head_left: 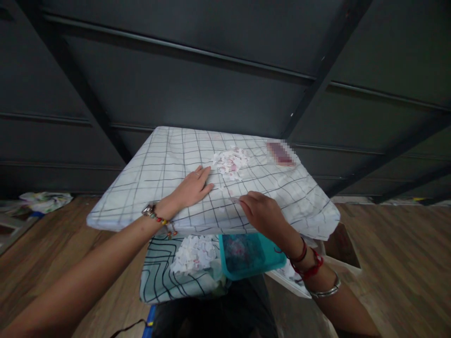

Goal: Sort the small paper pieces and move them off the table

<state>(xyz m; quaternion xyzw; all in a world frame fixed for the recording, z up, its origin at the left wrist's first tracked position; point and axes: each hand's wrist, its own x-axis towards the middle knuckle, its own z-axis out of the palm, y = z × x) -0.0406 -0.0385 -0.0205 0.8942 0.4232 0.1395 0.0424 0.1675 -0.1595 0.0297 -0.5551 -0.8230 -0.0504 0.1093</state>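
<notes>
On a table with a white checked cloth [169, 164] lies a heap of small white paper-like pieces [231, 163], some with pinkish marks. My left hand [193, 187] rests flat on the cloth just left of the heap, fingers stretched out and holding nothing. To the right, my right hand [262, 211] is closed in a pinch on a small pale piece [235, 200] low over the cloth. What this piece is made of cannot be made out. A few loose bits lie between the hands.
Below the table edge stands a teal plastic tray [278, 256] with reddish bits in it. Left of it, a second pile of white pieces [195, 253] sits on a green striped cloth [155, 272]. A white box [294, 285] is at right. A blurred reddish rectangle [281, 154] lies at the table's far right.
</notes>
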